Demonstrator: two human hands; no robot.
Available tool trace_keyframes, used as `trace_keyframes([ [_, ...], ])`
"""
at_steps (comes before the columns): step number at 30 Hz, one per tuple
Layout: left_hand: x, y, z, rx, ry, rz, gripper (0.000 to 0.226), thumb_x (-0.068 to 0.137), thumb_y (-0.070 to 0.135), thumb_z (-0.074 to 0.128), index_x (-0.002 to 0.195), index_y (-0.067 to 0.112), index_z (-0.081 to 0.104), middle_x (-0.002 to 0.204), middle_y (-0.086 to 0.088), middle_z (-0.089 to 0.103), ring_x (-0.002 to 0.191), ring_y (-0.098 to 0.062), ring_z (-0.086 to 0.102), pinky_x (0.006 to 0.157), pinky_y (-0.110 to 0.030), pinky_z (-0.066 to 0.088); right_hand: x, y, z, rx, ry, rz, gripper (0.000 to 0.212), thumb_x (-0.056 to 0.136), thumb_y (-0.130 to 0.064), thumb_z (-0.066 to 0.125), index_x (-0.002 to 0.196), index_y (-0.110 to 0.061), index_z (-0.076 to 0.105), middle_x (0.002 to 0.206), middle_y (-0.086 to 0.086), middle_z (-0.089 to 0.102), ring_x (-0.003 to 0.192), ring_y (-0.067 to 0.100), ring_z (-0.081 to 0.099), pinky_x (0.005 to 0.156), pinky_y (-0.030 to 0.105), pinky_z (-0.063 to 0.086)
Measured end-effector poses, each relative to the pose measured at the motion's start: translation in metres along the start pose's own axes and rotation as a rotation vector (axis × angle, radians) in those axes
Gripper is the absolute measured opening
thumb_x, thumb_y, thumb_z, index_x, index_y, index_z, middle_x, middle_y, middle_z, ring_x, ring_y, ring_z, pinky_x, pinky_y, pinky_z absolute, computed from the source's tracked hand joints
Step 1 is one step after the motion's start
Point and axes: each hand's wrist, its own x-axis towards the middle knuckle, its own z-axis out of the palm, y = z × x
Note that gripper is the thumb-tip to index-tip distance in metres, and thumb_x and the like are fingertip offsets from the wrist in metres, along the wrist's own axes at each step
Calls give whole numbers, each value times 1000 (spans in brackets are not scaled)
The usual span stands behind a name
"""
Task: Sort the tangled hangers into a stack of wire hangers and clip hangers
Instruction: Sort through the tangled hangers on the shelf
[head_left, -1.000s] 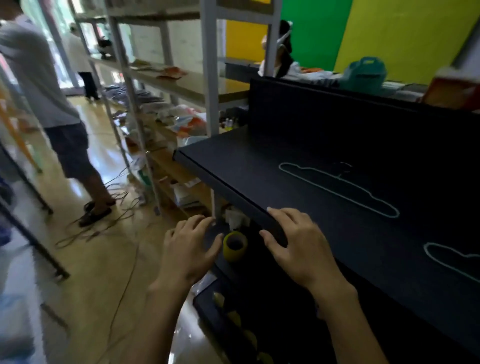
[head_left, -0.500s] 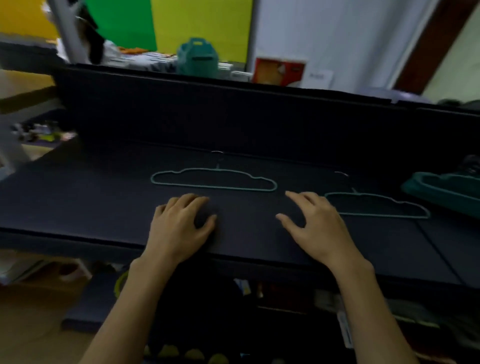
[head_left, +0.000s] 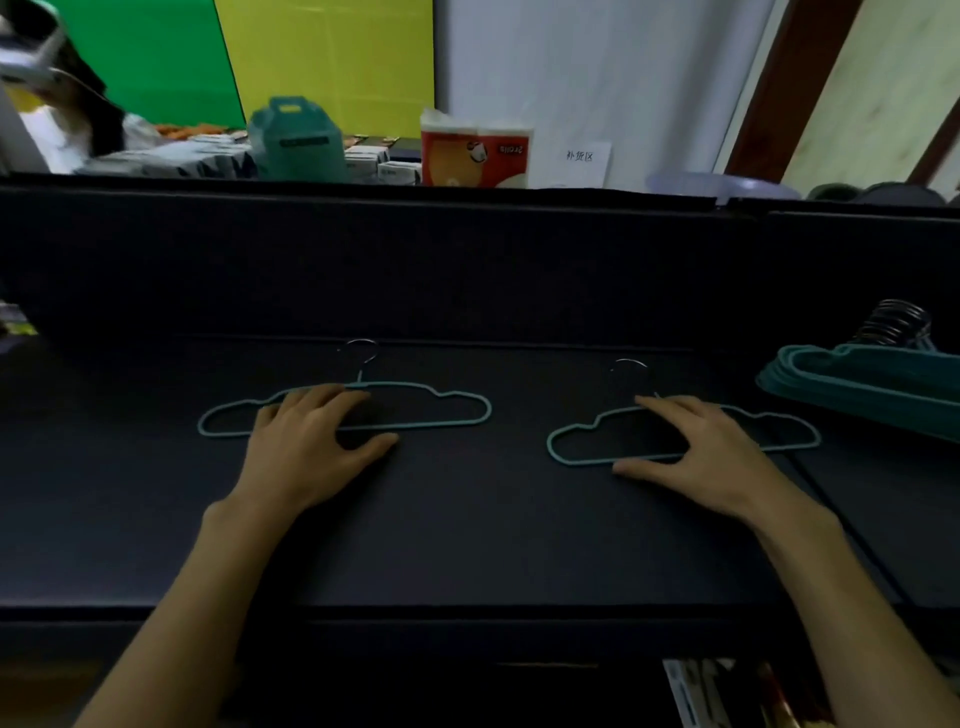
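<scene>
Two bare forearms reach up from the near edge across a dark tabletop. The left hand lies palm down with its fingers relaxed and spread, resting over the left half of a teal wire hanger; it grips nothing, and the thumb sticks out toward the middle just below the hanger's lower bar. The right hand is likewise flat and relaxed, fingers straight, lying across the middle of a second teal wire hanger, with the thumb stretched along the tabletop just under its lower bar. Neither hand has closed round anything.

Both hangers lie flat, side by side and well apart, each with a cloud-shaped outline and a thin metal hook pointing away toward the black back panel. At the far right of the tabletop sits a stack of teal hangers, their metal hooks bunched together at the back; whether any of them carry clips cannot be told.

Beyond the back panel stand a teal box with a handle, a red and white pack and a small white sign, in front of green, yellow and white wall panels. A person in white shows at the far left edge.
</scene>
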Motion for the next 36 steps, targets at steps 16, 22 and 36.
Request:
trace_keyframes([
  [16,37,-24,9,22,-79,74,102,54,93,15,133,36,46,136,3,43,126,-18,39,104,-42,30,25,3,3,9,-44,11,91,48,-82,59,129,-41,51,124,-12,42,121,15,41,101,30,34],
  [22,37,-28,11,112,-14,136,101,59,92,11,132,33,49,126,4,50,117,-18,46,95,-41,35,14,-34,22,-85,55,4,100,47,-91,46,129,-34,53,122,-10,47,115,12,42,99,33,38],
  [36,25,-15,0,80,102,321,101,61,93,17,114,22,66,102,-4,63,92,-22,58,78,-37,44,-67,-79,17,-172,303,66,99,51,-92,38,123,-27,60,115,-9,50,108,12,45,90,33,42],
])
